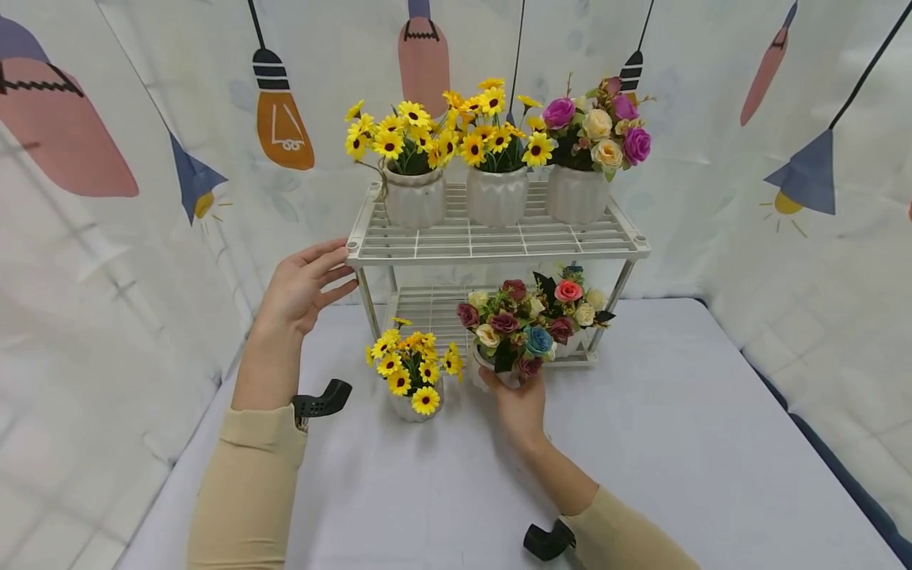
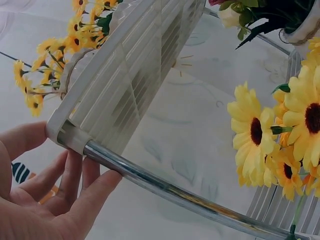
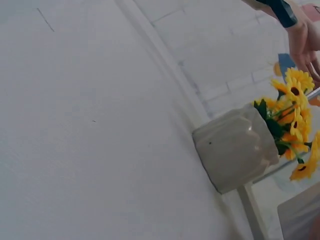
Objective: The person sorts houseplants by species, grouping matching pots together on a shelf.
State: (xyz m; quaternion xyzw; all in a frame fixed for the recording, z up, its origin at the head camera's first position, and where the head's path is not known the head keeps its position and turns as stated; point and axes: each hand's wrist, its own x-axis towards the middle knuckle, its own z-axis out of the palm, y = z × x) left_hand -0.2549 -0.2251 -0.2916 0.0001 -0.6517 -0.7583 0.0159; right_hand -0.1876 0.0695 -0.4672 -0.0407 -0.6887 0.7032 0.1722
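Observation:
My left hand [image 1: 299, 289] is at the upper left front corner of a white two-tier wire shelf [image 1: 456, 260]. In the left wrist view its thumb and fingers pinch the metal post [image 2: 175, 194] just under the corner. My right hand [image 1: 523, 412] holds a white pot of mixed roses [image 1: 503, 323] from the front, at the lower tier's front edge. Behind and to its right, another rose pot [image 1: 568, 291] stands on the lower tier. A pot of yellow daisies [image 1: 416, 405] is on the table before the shelf's left part, left of my right hand.
On the upper tier stand two pots of yellow daisies [image 1: 415, 198] [image 1: 496, 198] and a pot of purple and cream roses [image 1: 579, 194]. A white cloth covers the table [image 1: 677, 443]. Behind the shelf hangs a curtain [image 1: 342, 47] printed with lamps.

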